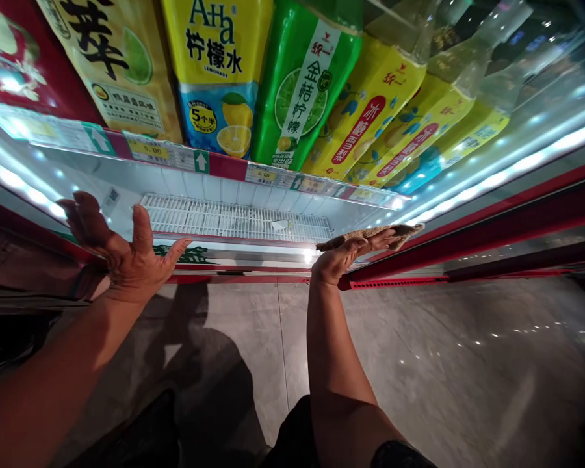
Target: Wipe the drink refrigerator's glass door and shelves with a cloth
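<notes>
My left hand (pixel 121 250) rests with its palm against the left edge of an open drinks cooler, fingers stretched and spread, holding nothing. My right hand (pixel 353 250) presses a brownish cloth (pixel 394 233) flat against the red bottom frame (pixel 419 260) of the cooler at its right side, fingers laid over the cloth. Between the hands lies the cooler's white wire grille (pixel 234 221) at the bottom, bare of bottles.
A shelf above carries large drink bottles: a yellow lemon-water bottle (pixel 219 71), a green kumquat-lemon bottle (pixel 302 84) and several yellow ones (pixel 380 110). Price tags (pixel 149 151) line the shelf edge. A glass door (pixel 531 97) stands open at right. Grey tile floor (pixel 443 377) lies below.
</notes>
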Motion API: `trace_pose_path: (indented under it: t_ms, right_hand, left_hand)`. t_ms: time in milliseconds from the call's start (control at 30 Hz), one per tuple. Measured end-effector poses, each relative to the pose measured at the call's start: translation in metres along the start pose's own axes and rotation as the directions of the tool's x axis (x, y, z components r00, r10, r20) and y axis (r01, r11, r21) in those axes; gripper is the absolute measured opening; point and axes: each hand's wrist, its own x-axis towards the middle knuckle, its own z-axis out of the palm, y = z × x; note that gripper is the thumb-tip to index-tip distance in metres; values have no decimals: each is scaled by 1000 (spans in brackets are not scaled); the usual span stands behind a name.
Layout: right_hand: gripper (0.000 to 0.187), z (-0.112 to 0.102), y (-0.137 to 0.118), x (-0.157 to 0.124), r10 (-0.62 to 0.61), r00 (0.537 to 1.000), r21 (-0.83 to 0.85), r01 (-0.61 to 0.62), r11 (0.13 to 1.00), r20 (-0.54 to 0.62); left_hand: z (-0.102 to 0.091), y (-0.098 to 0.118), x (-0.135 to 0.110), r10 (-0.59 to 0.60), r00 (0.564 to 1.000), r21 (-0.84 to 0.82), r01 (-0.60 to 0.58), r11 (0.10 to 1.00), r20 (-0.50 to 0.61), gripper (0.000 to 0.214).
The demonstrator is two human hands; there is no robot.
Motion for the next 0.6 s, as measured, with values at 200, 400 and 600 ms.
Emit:
trace_pose_path:
  t_ms: [200,400,600]
  right_hand:
    - [68,23,24,-12,-10,879,-126,-57,990,-476]
    - [75,25,-11,-26,15,989,-91,-29,995,-148]
    - [74,20,-38,-35,241,964,-110,-253,961,-108]
  left_hand:
    - [7,-6,-13,-220,968,-15,223,975,124,106]
    - [8,-11,-22,-135,986,-11,137,991,101,107]
    - [16,-29,-42,-73,991,-58,80,995,113,114]
